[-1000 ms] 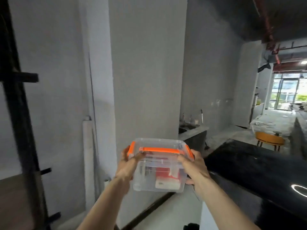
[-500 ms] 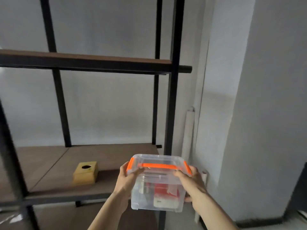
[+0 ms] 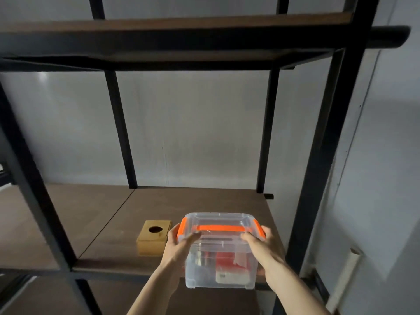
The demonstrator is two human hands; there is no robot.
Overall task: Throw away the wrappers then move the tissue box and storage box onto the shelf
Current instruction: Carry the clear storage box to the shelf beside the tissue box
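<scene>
Plainly clear storage box (image 3: 219, 255), orange-latched, red contents.

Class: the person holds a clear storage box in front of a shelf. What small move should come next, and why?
Probably ease the storage box forward and down onto the shelf board, right of the tissue box. Both the left hand and right hand grip it at the shelf's front edge, and that spot looks bare.

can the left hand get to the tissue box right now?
Probably not yet: the left hand is clamped on the storage box with the right hand. Otherwise the tissue box sits unobstructed just beside it.
</scene>
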